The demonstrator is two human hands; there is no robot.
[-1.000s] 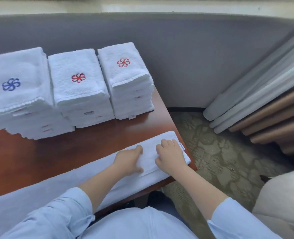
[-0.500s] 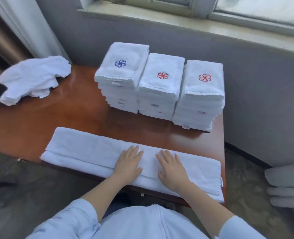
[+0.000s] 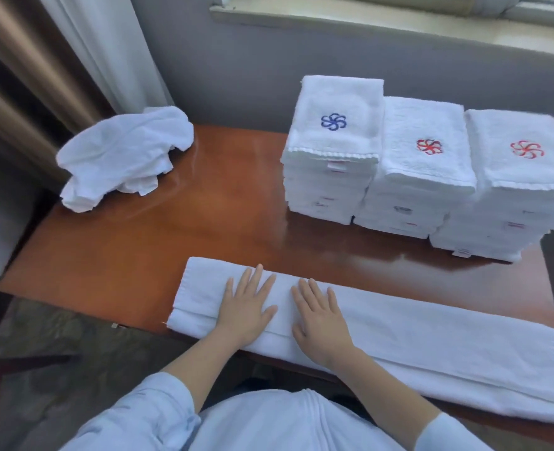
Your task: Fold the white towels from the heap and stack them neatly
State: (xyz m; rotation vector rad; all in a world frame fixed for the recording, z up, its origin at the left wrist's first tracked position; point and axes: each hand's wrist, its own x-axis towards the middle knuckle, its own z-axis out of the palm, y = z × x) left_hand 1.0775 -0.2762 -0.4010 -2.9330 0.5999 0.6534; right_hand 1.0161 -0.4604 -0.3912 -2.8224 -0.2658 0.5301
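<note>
Fingers of both hands lie straight and slightly spread, palms down on the long folded towel — the left hand near its left end, the right hand just beside it, the two not touching. That towel stretches as a narrow band along the near edge of the reddish wooden table. At the far left corner sits the crumpled heap of white towels. Along the far right stand three stacks of folded towels side by side — the left stack topped with a blue emblem, the middle stack and right stack with red ones.
</note>
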